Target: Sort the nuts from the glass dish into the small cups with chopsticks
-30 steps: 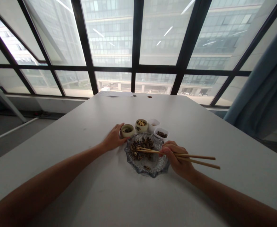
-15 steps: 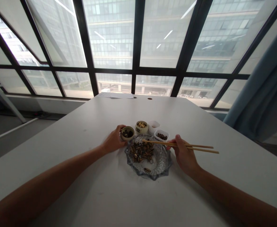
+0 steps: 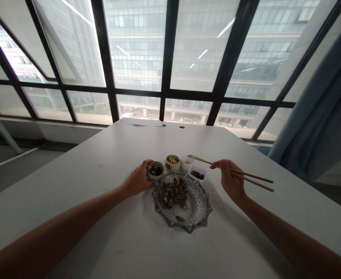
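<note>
My left hand (image 3: 135, 180) is closed around the side of a small round bowl (image 3: 155, 179) with dark pieces inside, at the left rim of a clear glass dish (image 3: 196, 211). In that dish lies a heap of striped sunflower seeds (image 3: 173, 193), mostly on its left side, and one lone seed near the front. My right hand (image 3: 232, 181) grips a pair of wooden chopsticks (image 3: 202, 160). Their tips are close together above the rear white cup (image 3: 185, 166); whether anything is pinched there is too small to tell.
Behind the dish stand a cream pot (image 3: 172, 168) of pale nuts and a white square cup (image 3: 201, 180) of dark pieces. Papers (image 3: 141, 122) lie at the far end of the white table (image 3: 100, 209). A blue curtain (image 3: 307, 116) hangs at the right.
The chopsticks' tips have moved from over the seeds up and away to above the rear white cup, as my right hand shifted right. My left hand still holds the bowl.
</note>
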### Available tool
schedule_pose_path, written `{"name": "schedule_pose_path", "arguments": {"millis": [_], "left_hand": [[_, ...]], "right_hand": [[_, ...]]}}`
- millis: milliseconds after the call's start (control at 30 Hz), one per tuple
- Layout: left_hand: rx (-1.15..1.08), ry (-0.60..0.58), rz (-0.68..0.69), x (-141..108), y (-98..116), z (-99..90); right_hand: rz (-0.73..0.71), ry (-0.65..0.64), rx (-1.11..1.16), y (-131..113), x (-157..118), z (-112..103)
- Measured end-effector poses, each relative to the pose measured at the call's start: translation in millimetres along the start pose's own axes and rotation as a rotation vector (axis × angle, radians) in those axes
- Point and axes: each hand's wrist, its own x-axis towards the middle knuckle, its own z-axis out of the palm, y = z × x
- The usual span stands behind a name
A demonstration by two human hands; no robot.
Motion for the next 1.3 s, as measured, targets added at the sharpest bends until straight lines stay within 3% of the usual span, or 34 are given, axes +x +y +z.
{"name": "schedule_pose_path", "arguments": {"millis": [100,233,333,467,933,1300], "left_hand": [[-0.003,0.004,-0.001,0.2,-2.4,1.2],[-0.007,0.003,0.0,0.2,-1.9,1.0],[0.008,0.004,-0.009,0.2,-0.3,-0.4],[0.033,0.007,0.007,0.8,-1.7,-1.2],[0.042,0.021,0.045,2.0,-4.7,0.6],[0.037,0.03,0.055,1.7,-4.5,0.7]], "right_hand": [[0.017,-0.028,0.004,9.1,1.2,0.1],[0.042,0.023,0.066,-9.5,-11.6,-1.8],[0.015,-0.123,0.167,-27.8,-30.1,1.1],[-0.073,-0.309,0.224,-34.0,-48.3,7.2],[-0.463,-0.41,0.082,-40.6,-52.6,-0.6],[-0.413,-0.473,0.053,-42.1,-53.5,-0.3]]}}
